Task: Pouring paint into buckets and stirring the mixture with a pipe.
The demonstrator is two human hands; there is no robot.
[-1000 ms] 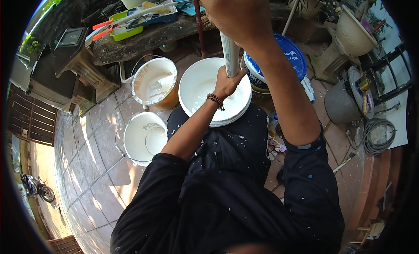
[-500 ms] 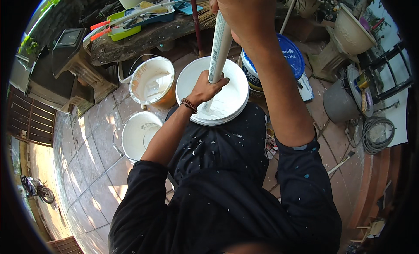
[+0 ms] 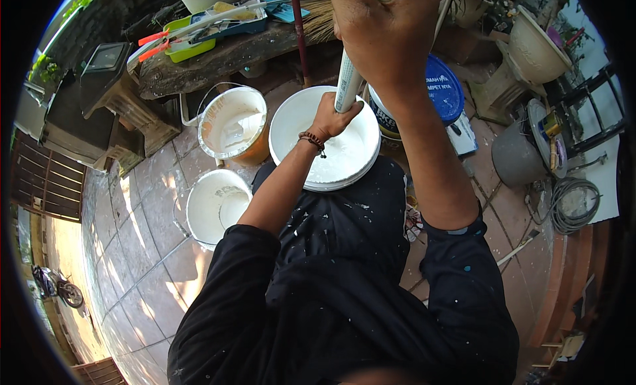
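A white plastic pipe (image 3: 348, 82) slants down into a white bucket (image 3: 289, 107) that stands just beyond my knees. Wrapped round its upper part is my right hand (image 3: 389, 44), raised high above the bucket. Lower down, over the bucket's mouth, my left hand (image 3: 335, 117) grips the same pipe, a beaded bracelet on its wrist. White, wet-looking material lies in the bucket. The pipe's lower end is hard to make out against it, partly hidden by my left hand.
Left of the bucket stand a paint-smeared bucket (image 3: 211, 137) and a smaller white pail (image 3: 199, 209). A blue-lidded tub (image 3: 442, 94) is behind my right forearm. Trays with tools (image 3: 189, 47) rest on a wooden bench (image 3: 172, 78). Farther right are a grey bucket (image 3: 513, 161) and a coiled hose (image 3: 563, 206).
Both hands have shifted slightly right, and the pipe's visible part with them. My left hand sits a little higher and farther from me, still round the pipe.
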